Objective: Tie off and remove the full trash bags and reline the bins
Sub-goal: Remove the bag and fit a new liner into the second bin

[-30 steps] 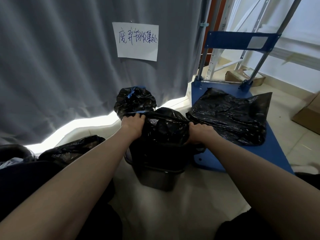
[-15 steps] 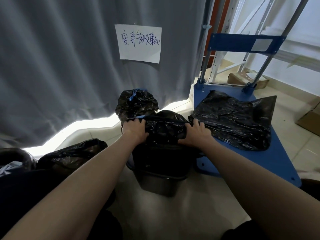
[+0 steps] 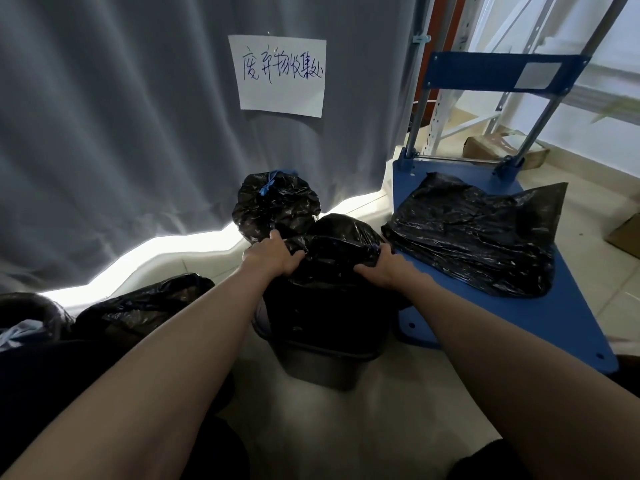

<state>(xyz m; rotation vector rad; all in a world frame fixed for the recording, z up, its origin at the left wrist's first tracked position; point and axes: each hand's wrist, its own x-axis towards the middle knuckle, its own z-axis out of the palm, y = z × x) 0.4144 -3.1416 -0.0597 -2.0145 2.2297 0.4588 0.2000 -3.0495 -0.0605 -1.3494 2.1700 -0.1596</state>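
Two hands: left hand (image 3: 273, 258) and right hand (image 3: 382, 270), centre of frame, each closed on the black bag (image 3: 336, 251) at opposite sides of its top.
Grip: fingers curled into the plastic, holding the bag's upper edge; judged to be gathering the mouth for tying.
Bag: bulging above the bin (image 3: 322, 355), centre of frame, seated in it and not yet lifted out.
Bin: dark, on the pale floor (image 3: 381, 427), just below the hands.
Tied bag (image 3: 275, 206): behind the bin, closed with a blue tie; likely finished and set aside.
Flat bags (image 3: 474, 233): right of frame, spread on the blue cart (image 3: 512, 317); probably fresh liners kept within reach.
More bags (image 3: 142, 306): lower left, contents unclear.
Curtain (image 3: 121, 116): grey, upper left, with a paper sign (image 3: 280, 76) pinned to it.
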